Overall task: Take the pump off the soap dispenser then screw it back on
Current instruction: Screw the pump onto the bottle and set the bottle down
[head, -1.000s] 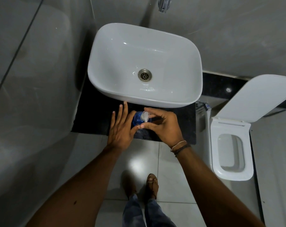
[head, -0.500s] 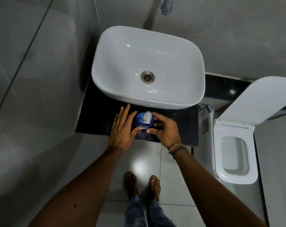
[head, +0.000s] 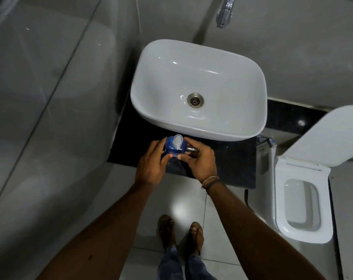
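One white basin (head: 197,85) anchors the scene, with one drain (head: 195,100) at its centre and one chrome tap (head: 224,16) above it. Just below the basin sits one blue soap dispenser (head: 175,146) between two hands, left (head: 151,168) and right (head: 199,161). One toilet (head: 305,205) stands to the basin's right; two sandalled feet (head: 167,231) below.

There is only one view, from a wide-angle camera on the person's head. It looks steeply down and forward, almost from straight above. The white basin (head: 198,88) lies toward 12 o'clock, the toilet (head: 305,201) toward 3 o'clock, the feet at 6 o'clock. Both hands meet near the centre, close under the camera
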`<action>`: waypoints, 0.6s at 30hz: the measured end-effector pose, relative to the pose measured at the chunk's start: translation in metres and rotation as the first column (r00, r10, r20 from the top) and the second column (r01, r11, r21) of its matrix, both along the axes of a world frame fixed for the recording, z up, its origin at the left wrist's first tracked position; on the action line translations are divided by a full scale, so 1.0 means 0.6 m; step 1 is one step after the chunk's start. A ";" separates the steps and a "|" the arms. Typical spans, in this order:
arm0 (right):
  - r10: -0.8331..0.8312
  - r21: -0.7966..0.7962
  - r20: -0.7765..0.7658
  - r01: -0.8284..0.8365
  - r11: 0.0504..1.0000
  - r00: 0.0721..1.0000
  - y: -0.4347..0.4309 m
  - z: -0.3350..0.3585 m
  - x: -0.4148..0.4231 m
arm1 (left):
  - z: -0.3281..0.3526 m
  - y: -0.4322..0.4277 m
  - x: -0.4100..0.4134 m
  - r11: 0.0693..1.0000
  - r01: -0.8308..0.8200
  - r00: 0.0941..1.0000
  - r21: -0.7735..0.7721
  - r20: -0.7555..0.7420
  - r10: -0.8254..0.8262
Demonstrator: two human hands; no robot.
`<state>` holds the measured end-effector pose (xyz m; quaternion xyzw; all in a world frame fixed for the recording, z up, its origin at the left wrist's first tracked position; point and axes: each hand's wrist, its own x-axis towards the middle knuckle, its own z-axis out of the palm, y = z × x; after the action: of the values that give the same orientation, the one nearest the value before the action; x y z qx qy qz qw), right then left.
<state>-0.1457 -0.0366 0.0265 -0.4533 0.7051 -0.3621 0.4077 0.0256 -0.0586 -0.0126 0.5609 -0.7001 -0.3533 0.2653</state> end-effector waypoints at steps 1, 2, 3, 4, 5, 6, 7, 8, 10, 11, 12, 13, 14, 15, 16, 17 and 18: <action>0.012 0.001 0.010 -0.012 1.000 1.000 -0.011 0.001 0.015 | 0.004 -0.006 0.015 1.000 -0.026 1.000 0.005 -0.010 0.026; 0.029 0.004 0.019 -0.029 1.000 0.999 -0.022 0.001 0.032 | 0.007 -0.011 0.031 0.999 -0.053 0.998 0.011 -0.013 0.053; 0.046 0.006 0.030 -0.046 0.999 0.999 -0.033 -0.001 0.050 | 0.009 -0.018 0.048 0.997 -0.078 0.997 0.012 -0.011 0.078; 0.056 0.008 0.039 -0.056 0.998 0.998 -0.041 -0.003 0.065 | 0.010 -0.023 0.061 0.995 -0.098 0.995 0.016 -0.005 0.098; 0.064 0.006 0.051 -0.064 0.998 0.997 -0.051 -0.005 0.082 | 0.010 -0.029 0.077 0.993 -0.119 0.993 0.020 0.002 0.119; 0.071 0.004 0.059 -0.072 0.997 0.996 -0.060 -0.008 0.098 | 0.011 -0.035 0.092 0.990 -0.140 0.990 0.029 0.016 0.139; 0.080 0.001 0.064 -0.080 0.997 0.995 -0.069 -0.012 0.113 | 0.010 -0.040 0.106 0.987 -0.160 0.987 0.031 0.034 0.159; 0.090 0.002 0.067 -0.090 0.996 0.994 -0.077 -0.015 0.127 | 0.011 -0.044 0.119 0.984 -0.177 0.983 0.034 0.052 0.175; 0.109 0.007 0.067 -0.110 0.994 0.992 -0.088 -0.023 0.149 | 0.009 -0.050 0.140 0.980 -0.196 0.979 0.036 0.070 0.193; 0.122 0.008 0.061 -0.123 0.992 0.991 -0.092 -0.027 0.157 | 0.007 -0.051 0.148 0.980 -0.199 0.978 0.030 0.070 0.196; 0.134 0.010 0.053 -0.135 0.991 0.990 -0.093 -0.030 0.164 | 0.007 -0.051 0.152 0.978 -0.206 0.976 0.026 0.070 0.204; 0.141 0.008 0.048 -0.141 0.990 0.989 -0.095 -0.035 0.169 | 0.003 -0.050 0.155 0.977 -0.214 0.975 0.023 0.061 0.212; 0.141 0.007 0.043 -0.141 0.990 0.989 -0.096 -0.036 0.172 | 0.004 -0.050 0.156 0.974 -0.223 0.974 0.028 0.052 0.221; 0.138 0.004 0.042 -0.138 0.990 0.990 -0.097 -0.039 0.174 | 0.001 -0.049 0.156 0.972 -0.231 0.972 0.035 0.042 0.230; 0.135 0.003 0.041 -0.135 0.991 0.990 -0.098 -0.040 0.175 | 0.001 -0.049 0.155 0.970 -0.238 0.971 0.040 0.040 0.236; 0.131 0.002 0.045 -0.132 0.991 0.990 -0.099 -0.044 0.175 | -0.003 -0.048 0.154 0.970 -0.242 0.970 0.039 0.035 0.240; 0.134 0.011 0.048 -0.135 0.991 0.990 -0.101 -0.045 0.175 | -0.003 -0.046 0.153 0.969 -0.244 0.969 0.036 0.035 0.243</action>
<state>-0.0410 -0.0969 -0.0005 -0.4881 0.6658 -0.3393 0.4510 0.1174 -0.0865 -0.0143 0.6531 -0.6227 -0.3234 0.2847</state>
